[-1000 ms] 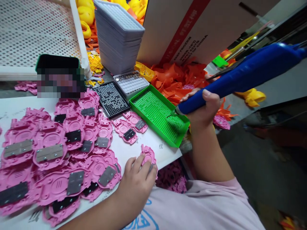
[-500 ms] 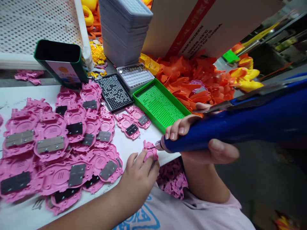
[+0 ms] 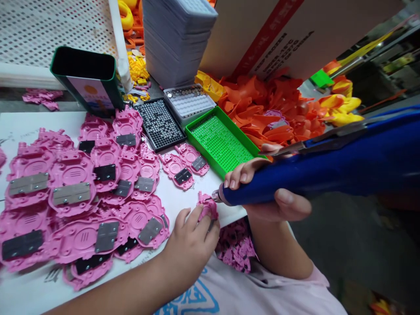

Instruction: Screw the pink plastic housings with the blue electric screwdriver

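Observation:
My right hand (image 3: pixel 274 210) is wrapped round a blue electric screwdriver (image 3: pixel 321 173), which lies nearly level and points left. Its bit meets a small pink plastic casing (image 3: pixel 210 209) at the table edge. My left hand (image 3: pixel 193 240) presses its fingers on that casing and partly covers it. Just beyond it, two pink casings with dark cover plates (image 3: pixel 183 176) lie on the white tabletop. To the left is a heap of similar pink casings (image 3: pixel 72 173), many with grey or black plates screwed on.
A green tray (image 3: pixel 226 142) of small screws, a black perforated tray (image 3: pixel 160 124) and a white tray (image 3: pixel 188 103) stand behind. Further back are a dark green bin (image 3: pixel 93 94), stacked pale trays (image 3: pixel 177 48), orange parts (image 3: pixel 262 103) and a carton (image 3: pixel 292 26). More pink parts (image 3: pixel 236 247) lie below the edge.
The view has shifted slightly. My right thumb and the screwdriver sit a little further left; the bit stays at the casing and my left hand keeps its hold.

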The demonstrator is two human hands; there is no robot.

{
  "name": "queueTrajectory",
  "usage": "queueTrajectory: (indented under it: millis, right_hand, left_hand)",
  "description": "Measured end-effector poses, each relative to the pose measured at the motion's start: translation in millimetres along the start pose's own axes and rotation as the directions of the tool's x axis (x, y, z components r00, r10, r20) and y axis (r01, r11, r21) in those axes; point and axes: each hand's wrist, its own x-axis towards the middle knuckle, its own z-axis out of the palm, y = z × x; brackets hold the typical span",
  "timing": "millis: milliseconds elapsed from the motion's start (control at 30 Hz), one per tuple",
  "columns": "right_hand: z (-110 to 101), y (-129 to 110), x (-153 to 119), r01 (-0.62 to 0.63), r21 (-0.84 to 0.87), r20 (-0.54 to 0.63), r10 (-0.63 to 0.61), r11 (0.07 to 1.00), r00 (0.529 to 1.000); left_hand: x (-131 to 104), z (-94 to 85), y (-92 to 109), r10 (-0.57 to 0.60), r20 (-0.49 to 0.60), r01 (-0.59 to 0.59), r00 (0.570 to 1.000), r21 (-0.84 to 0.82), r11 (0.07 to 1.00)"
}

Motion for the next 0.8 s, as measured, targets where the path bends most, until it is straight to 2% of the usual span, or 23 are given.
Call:
queueTrajectory:
  millis: [167, 300, 567, 700, 800]
  right_hand:
    - [11, -2, -9, 0.123, -0.109, 0.034, -0.12, 0.986, 0.992]
    - [16, -8, -15, 0.115, -0.253, 0.151, -0.078, 0.961, 0.985]
    - [13, 0, -12, 0.109, -0.171, 0.19, -0.076, 0.979, 0.979]
    - [1, -7, -1, 0.064, -0.081, 0.152, -0.051, 0.995, 0.987]
    - [-14, -21, 12, 0.112, -0.09, -0.013, -0.114, 0.99, 0.993]
  left_hand:
    - [2, 0.1, 1, -0.007, 0.017, 0.007, 1.0, 0.007, 1.0]
    - [1, 1.2, 3, -0.022, -0.002, 0.022, 1.0, -0.001, 1.0]
    - [0, 0.4, 3, -0.01, 0.026, 0.009, 1.0, 0.059, 0.998]
    - [2, -1.9, 7, -0.017, 0.089, 0.014, 0.996, 0.041, 0.999]
    - [5, -8.6, 14, 0.061, 0.195, -0.044, 0.979, -0.09, 0.995]
